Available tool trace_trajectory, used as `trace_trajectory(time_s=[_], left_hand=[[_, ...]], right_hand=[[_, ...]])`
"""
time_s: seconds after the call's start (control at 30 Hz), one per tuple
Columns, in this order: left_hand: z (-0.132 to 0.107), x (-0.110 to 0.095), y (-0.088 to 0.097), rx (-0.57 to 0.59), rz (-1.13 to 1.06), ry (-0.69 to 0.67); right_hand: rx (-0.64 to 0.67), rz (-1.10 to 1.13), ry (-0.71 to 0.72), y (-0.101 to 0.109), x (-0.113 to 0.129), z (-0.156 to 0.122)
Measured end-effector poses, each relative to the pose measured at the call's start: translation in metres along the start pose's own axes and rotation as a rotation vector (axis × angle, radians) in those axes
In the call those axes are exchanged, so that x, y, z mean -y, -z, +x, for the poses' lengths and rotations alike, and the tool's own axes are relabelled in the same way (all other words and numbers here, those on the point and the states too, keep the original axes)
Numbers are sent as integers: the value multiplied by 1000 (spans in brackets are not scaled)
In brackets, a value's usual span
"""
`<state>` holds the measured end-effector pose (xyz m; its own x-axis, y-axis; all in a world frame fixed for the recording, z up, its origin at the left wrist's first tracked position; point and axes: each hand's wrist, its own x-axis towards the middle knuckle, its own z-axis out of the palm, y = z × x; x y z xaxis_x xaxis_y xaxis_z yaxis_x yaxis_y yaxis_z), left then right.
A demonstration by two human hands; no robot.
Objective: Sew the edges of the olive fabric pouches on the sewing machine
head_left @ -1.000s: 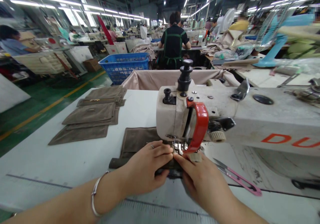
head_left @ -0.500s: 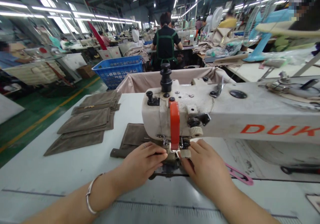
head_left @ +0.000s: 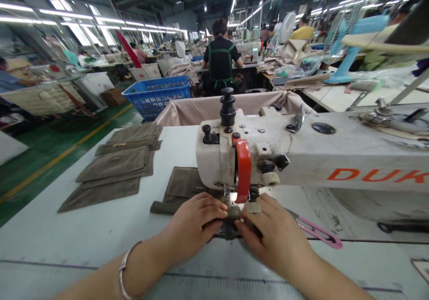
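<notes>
A cream sewing machine (head_left: 301, 157) with a red guard (head_left: 243, 170) stands on the white table (head_left: 67, 242). Under its needle lies a brown fabric piece (head_left: 182, 186). My left hand (head_left: 192, 226) presses on the fabric left of the needle, fingers curled and pinching its edge. My right hand (head_left: 273, 237) holds the fabric from the right, fingertips meeting the left hand's just below the presser foot. A bracelet is on my left wrist.
A stack of brown fabric pieces (head_left: 117, 161) lies at the table's left. Pink-handled snips (head_left: 318, 230) rest right of my hand. A cloth bin (head_left: 217, 105) and blue basket (head_left: 157, 94) stand behind. A person in black (head_left: 221, 61) sits farther back.
My hands have shifted slightly toward me along the fabric and the fingertips have come closer together under the needle. The view has moved a little to the left.
</notes>
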<state>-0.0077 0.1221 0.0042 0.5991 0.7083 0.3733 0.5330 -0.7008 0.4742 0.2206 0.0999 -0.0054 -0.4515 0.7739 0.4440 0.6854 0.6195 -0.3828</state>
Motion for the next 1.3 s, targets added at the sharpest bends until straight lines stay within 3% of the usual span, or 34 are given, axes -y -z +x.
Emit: trace_trajectory(time_s=[0.1, 0.2, 0.77, 1.3], left_hand=[[-3, -9, -9, -78, -7, 75], [-4, -11, -15, -130, -10, 97], [17, 13, -17, -113, 44, 146], [21, 11, -15, -109, 56, 193]], right_hand=[[12, 151, 89, -7, 6, -1], [-4, 178, 66, -11, 7, -2], [-103, -29, 57, -18, -5, 8], [-88, -21, 39, -17, -1, 9]])
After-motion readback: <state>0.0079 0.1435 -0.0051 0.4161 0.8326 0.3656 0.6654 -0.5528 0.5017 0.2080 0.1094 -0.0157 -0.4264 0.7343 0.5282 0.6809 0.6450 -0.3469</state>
